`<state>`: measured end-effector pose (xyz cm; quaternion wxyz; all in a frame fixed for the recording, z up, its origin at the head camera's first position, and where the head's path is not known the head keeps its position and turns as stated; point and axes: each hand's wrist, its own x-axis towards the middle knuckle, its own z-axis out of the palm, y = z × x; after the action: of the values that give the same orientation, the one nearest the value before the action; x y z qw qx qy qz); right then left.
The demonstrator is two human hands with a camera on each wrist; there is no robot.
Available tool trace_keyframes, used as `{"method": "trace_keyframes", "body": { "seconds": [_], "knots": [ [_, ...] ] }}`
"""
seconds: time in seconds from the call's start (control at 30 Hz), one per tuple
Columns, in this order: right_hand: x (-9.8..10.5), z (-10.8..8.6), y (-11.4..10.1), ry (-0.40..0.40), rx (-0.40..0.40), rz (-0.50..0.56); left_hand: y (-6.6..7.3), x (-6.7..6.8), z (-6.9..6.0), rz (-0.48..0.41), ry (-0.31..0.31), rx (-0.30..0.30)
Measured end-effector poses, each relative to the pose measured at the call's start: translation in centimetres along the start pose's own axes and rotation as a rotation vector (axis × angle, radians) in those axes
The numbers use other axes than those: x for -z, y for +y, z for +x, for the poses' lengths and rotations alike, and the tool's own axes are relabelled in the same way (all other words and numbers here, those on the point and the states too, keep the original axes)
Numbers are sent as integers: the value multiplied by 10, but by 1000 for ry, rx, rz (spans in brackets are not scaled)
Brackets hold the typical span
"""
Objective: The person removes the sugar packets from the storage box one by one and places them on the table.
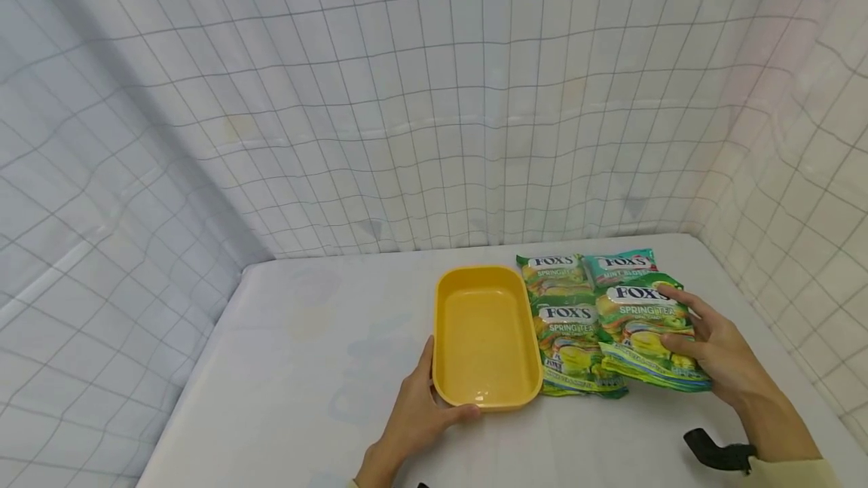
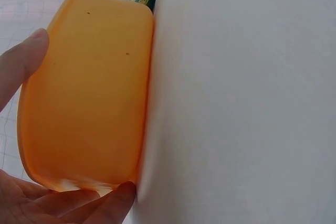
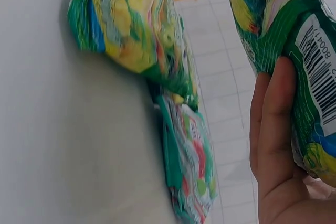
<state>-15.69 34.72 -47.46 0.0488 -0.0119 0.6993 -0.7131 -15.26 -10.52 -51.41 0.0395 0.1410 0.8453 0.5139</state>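
My left hand (image 1: 418,407) holds the near left corner of a yellow plastic tray (image 1: 484,337), thumb at its near edge and fingers along its left side. Nothing lies inside the tray. A green Fox's Spring Tea candy bag (image 1: 647,333) is gripped in my right hand (image 1: 722,356), raised above the table. In the right wrist view, the barcode (image 3: 317,69) on the bag's back shows beside my fingers (image 3: 278,108). Two more green Spring Tea bags, one far (image 1: 554,277) and one near (image 1: 570,349), lie right of the tray.
A teal Fox's mint candy bag (image 1: 620,268) lies at the back, partly behind the held bag. The white table (image 1: 305,367) is enclosed by white grid-patterned sheets (image 1: 441,96) at the back and both sides. A black strap (image 1: 719,452) hangs by my right wrist.
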Motion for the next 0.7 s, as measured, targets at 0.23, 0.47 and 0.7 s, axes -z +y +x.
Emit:
{"method": "trace_keyframes", "body": {
  "seconds": [0.23, 0.47, 0.7],
  "knots": [
    [17, 0, 5, -12, -19, -53, -1, -1, 0, -10, 6, -14],
    [28, 1, 15, -67, -3, -43, -4, -2, 0, -6, 5, -29],
    [36, 6, 26, -92, -22, 43, -3, 0, 0, 1, 12, -24]
  ]
}}
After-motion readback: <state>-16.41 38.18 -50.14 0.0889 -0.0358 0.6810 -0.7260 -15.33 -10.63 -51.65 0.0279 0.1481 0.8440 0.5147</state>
